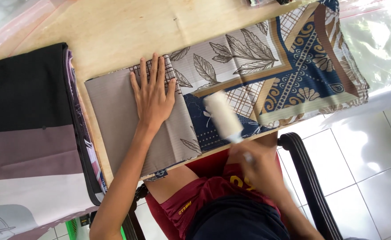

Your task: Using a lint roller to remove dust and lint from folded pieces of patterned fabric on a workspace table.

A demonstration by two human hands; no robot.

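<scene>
A folded patterned cloth (257,75) in grey, navy and brown with leaf prints lies across a wooden table (115,31). My left hand (153,95) presses flat on its grey left part, fingers spread. My right hand (255,162), blurred by motion, grips the handle of a white lint roller (222,115) whose roll rests on the navy part of the cloth near the table's front edge.
A stack of folded fabrics (26,133) in black, mauve and white sits at the left. Clear plastic bags (373,40) lie at the far right. A dark chair armrest (308,178) and white floor tiles (364,155) show below the table; I sit in red shorts.
</scene>
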